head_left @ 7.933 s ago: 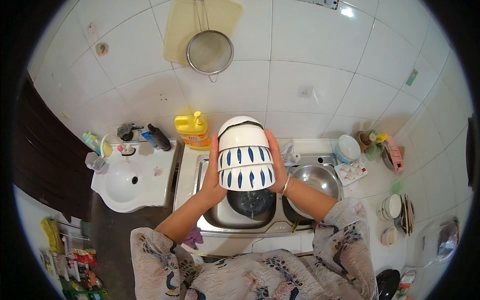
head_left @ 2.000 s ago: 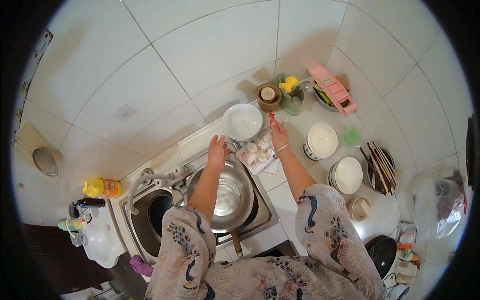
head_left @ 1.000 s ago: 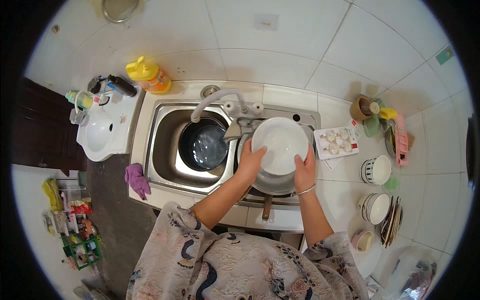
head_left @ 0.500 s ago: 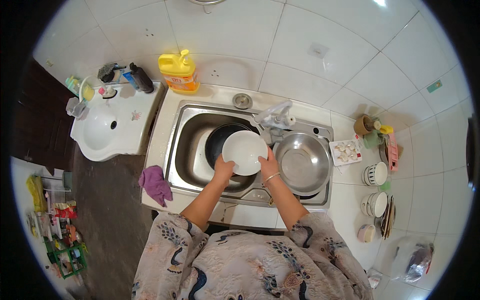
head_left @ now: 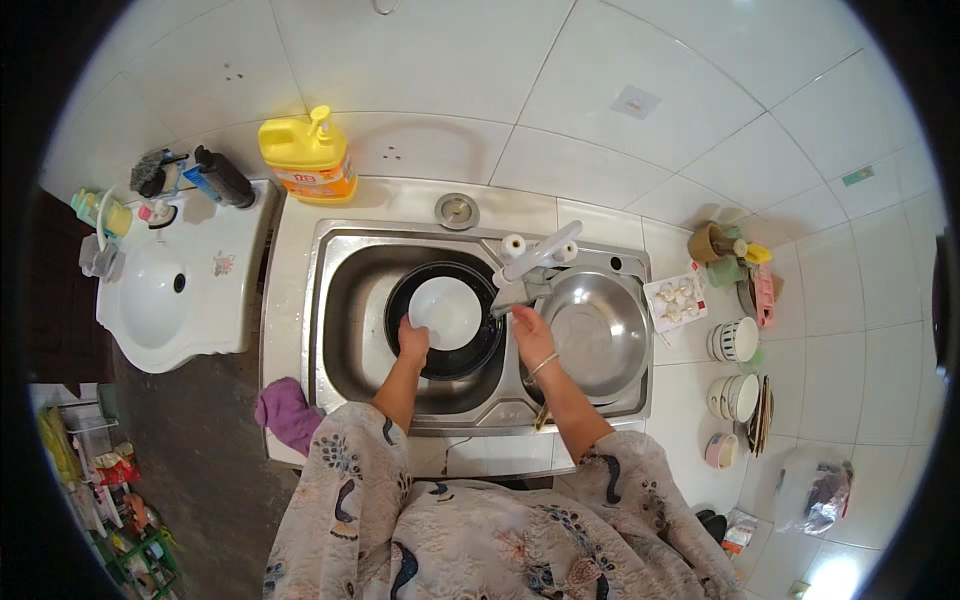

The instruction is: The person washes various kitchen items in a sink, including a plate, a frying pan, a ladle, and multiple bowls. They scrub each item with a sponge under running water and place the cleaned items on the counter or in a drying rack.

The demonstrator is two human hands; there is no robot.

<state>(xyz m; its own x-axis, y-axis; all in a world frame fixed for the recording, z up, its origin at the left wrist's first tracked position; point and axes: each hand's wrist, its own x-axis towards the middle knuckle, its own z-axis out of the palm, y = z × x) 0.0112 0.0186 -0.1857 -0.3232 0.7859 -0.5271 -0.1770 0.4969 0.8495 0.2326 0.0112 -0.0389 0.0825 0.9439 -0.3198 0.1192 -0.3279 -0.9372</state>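
My left hand (head_left: 413, 342) grips the lower left rim of a white bowl (head_left: 446, 312). The bowl is over a round black pan (head_left: 403, 290) in the left basin of the steel sink (head_left: 345, 300). My right hand (head_left: 532, 335) is at the divider between the basins, just below the white tap (head_left: 540, 252). Its fingers are closed at the lower edge of a grey piece that looks like a cloth (head_left: 515, 292); the fingertips are partly hidden. Beside my right wrist, a large steel bowl (head_left: 600, 340) fills most of the right basin.
A purple cloth (head_left: 288, 412) lies at the counter's left corner. Behind the sink stands a yellow pump jug (head_left: 308, 158). On the right are a tray of white pieces (head_left: 676, 301), patterned bowls (head_left: 735, 340) and upright plates (head_left: 762, 415). A white washbasin (head_left: 145, 305) is at far left.
The white bowl has gone from both hands to my left hand alone, moving lower toward the black pan. My right hand has left its rim and reached the grey piece below the tap.
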